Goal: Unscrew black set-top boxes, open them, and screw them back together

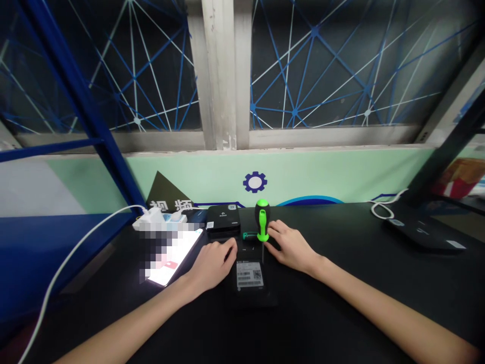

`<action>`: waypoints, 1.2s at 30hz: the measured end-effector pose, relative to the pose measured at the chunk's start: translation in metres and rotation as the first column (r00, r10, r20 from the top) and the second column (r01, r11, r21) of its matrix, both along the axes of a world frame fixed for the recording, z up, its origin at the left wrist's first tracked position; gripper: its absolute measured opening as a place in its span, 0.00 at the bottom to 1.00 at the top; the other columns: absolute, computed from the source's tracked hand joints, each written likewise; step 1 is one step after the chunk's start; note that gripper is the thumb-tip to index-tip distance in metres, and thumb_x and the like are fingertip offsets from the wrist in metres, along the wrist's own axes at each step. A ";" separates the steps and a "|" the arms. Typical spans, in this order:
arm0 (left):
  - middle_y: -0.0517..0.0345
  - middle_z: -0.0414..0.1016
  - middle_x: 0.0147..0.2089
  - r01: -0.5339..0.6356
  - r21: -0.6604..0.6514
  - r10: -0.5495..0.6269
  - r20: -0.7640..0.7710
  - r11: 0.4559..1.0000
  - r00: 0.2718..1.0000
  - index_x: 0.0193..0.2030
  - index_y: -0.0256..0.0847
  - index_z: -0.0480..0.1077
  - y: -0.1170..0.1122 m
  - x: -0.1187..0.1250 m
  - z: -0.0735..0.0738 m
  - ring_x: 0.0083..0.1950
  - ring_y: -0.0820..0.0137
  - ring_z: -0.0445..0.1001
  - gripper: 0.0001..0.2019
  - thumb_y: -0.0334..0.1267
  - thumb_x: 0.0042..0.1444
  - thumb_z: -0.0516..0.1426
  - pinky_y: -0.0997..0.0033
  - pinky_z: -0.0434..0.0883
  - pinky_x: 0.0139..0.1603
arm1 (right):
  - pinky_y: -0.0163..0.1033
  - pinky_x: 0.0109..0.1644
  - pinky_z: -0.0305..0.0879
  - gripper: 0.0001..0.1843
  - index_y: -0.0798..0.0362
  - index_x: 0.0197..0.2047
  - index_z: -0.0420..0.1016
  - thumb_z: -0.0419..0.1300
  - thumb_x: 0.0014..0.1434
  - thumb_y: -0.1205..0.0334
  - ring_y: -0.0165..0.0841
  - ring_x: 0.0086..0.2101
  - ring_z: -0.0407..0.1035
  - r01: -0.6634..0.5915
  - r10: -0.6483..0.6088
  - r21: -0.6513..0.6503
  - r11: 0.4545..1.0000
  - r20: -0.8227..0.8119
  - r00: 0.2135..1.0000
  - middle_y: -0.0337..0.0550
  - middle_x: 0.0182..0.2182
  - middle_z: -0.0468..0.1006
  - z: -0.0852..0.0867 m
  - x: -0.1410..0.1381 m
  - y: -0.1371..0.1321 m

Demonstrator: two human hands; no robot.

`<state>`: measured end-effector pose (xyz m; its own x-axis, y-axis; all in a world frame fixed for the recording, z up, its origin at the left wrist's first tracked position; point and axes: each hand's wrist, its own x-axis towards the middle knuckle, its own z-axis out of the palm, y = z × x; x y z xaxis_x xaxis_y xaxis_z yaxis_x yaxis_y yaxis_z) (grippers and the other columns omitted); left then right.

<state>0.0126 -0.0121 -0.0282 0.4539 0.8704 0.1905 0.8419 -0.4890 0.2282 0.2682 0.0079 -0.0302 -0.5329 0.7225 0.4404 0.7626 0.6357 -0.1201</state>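
We see a dark window (pixel 341 65), patterned with blue and white lines, above a pale green wall (pixel 212 174), and in front of them a black table (pixel 326 323). Off to the right, well apart from the hands, we find a flat black case (pixel 420 235). Between the two hands lies the labelled black box (pixel 250 298), flat on the table, and just behind it we see another black box (pixel 223 221). The left hand (pixel 214 263) is at the labelled box's left edge, thumb and fingers curved with a gap between them; we cannot tell whether they press on it. The right hand (pixel 291 247) is on the other side, its thumb and fingers reaching just beside and behind the green-and-black screwdriver (pixel 262 221); we cannot tell whether they close on it. Left of the left hand we see a lit phone (pixel 182 255). The screwdriver stands upright, handle up, between the hands but nearer the right, its shaft ending near the far right corner of the white label (pixel 249 274)
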 end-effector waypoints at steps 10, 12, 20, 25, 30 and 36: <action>0.60 0.75 0.31 0.104 0.034 -0.103 -0.030 0.994 0.994 0.41 0.45 0.66 0.005 -0.007 0.001 0.31 0.63 0.76 0.13 0.41 0.72 0.43 0.70 0.54 0.28 | 0.33 0.26 0.57 0.05 0.54 0.38 0.73 0.63 0.59 0.62 0.26 0.23 0.58 -0.426 0.112 -0.303 0.853 -0.690 0.715 0.36 0.26 0.70 -0.003 -0.009 -0.016; 0.60 0.75 0.30 0.108 0.030 -0.106 -0.042 0.994 0.993 0.40 0.44 0.65 0.005 -0.006 0.001 0.31 0.64 0.76 0.14 0.41 0.72 0.42 0.70 0.54 0.27 | 0.32 0.25 0.55 0.09 0.56 0.35 0.73 0.66 0.58 0.58 0.24 0.22 0.55 -0.501 0.037 -0.409 0.763 -0.745 0.666 0.34 0.23 0.67 -0.007 -0.010 -0.015; 0.60 0.75 0.29 0.104 0.054 -0.101 -0.060 0.993 0.993 0.41 0.44 0.66 0.005 -0.006 -0.001 0.31 0.63 0.77 0.14 0.42 0.72 0.42 0.70 0.54 0.28 | 0.31 0.27 0.58 0.16 0.57 0.34 0.77 0.74 0.49 0.56 0.24 0.23 0.59 -0.563 0.041 -0.462 0.686 -0.747 0.664 0.37 0.27 0.72 -0.007 -0.009 -0.014; 0.59 0.75 0.30 0.101 0.041 -0.098 -0.061 0.994 0.993 0.41 0.44 0.67 0.006 -0.006 0.000 0.32 0.62 0.77 0.15 0.42 0.72 0.42 0.71 0.57 0.28 | 0.30 0.24 0.59 0.19 0.57 0.27 0.75 0.76 0.45 0.53 0.24 0.20 0.62 -0.544 -0.067 -0.517 0.661 -0.762 0.644 0.34 0.19 0.70 -0.014 -0.013 -0.013; 0.58 0.77 0.31 0.091 0.044 -0.088 -0.064 0.995 0.994 0.42 0.44 0.67 0.006 -0.007 -0.003 0.33 0.62 0.78 0.15 0.42 0.72 0.42 0.70 0.57 0.29 | 0.30 0.25 0.62 0.19 0.57 0.27 0.75 0.76 0.45 0.53 0.25 0.21 0.65 -0.564 -0.097 -0.536 0.628 -0.774 0.626 0.36 0.20 0.74 -0.017 -0.012 -0.012; 0.59 0.76 0.30 0.097 0.044 -0.095 -0.058 0.994 0.994 0.41 0.44 0.67 0.007 -0.007 -0.003 0.32 0.62 0.78 0.15 0.42 0.72 0.42 0.70 0.58 0.29 | 0.31 0.26 0.65 0.17 0.58 0.28 0.76 0.74 0.49 0.53 0.26 0.21 0.66 -0.553 -0.064 -0.532 0.641 -0.756 0.652 0.39 0.22 0.76 -0.012 -0.012 -0.014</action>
